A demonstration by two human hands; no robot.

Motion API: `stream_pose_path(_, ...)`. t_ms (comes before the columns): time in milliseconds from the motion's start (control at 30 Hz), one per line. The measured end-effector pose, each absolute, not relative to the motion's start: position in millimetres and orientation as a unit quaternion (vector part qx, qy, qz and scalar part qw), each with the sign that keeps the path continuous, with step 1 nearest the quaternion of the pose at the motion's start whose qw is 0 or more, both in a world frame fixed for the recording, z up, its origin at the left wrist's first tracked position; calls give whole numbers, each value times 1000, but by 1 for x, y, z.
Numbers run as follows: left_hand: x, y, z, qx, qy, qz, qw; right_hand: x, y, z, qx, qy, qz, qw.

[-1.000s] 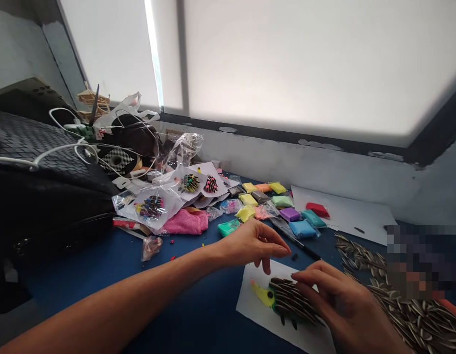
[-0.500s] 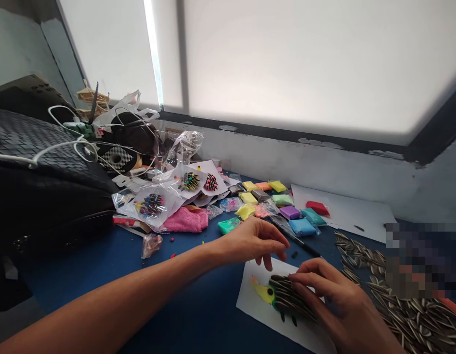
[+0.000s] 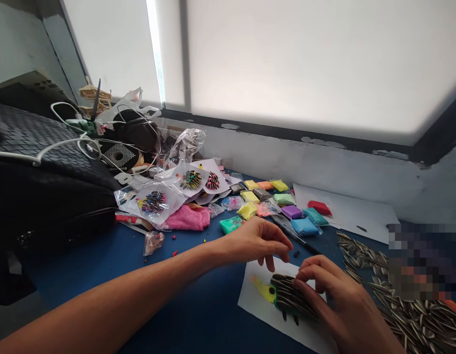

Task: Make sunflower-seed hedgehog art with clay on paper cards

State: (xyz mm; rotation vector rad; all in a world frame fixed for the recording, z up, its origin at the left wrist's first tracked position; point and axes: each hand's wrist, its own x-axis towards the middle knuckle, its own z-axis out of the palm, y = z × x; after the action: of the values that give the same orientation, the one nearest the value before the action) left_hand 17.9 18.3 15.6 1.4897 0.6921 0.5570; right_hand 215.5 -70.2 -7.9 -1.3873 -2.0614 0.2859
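A hedgehog picture lies on a white sheet of paper. Its face is yellow clay with a black eye and an orange-pink nose tip, and striped sunflower seeds are set in rows in green clay as its spines. My right hand is over the back of the hedgehog, thumb and forefinger pinched at the top of a seed among the spines; the fingers partly hide it. My left hand hovers just above the paper's upper edge, fingers loosely bent and apart, with nothing in them.
Loose sunflower seeds spread at the right. Behind my hands are several coloured clay packets and a dark pen-like tool. A pink cloth, bagged seed pictures and a black bag are at left.
The view has shifted very slightly. Both hands keep nearly the same places, the right one still pinching at the spines and the left one still hovering.
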Motion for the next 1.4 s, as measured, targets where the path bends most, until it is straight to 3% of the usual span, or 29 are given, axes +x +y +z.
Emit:
stream_pose_path(333, 17, 19, 15, 657, 295, 241, 651, 216, -72, -10, -512, -807, 80, 282)
stream_pose_path(1133, 16, 21, 9, 690, 281, 215, 632, 228, -73, -4, -415, -877, -146, 195)
stream_pose_path(1400, 16, 19, 11, 735, 290, 186, 584, 226, -73, -3, -409, -883, -144, 179)
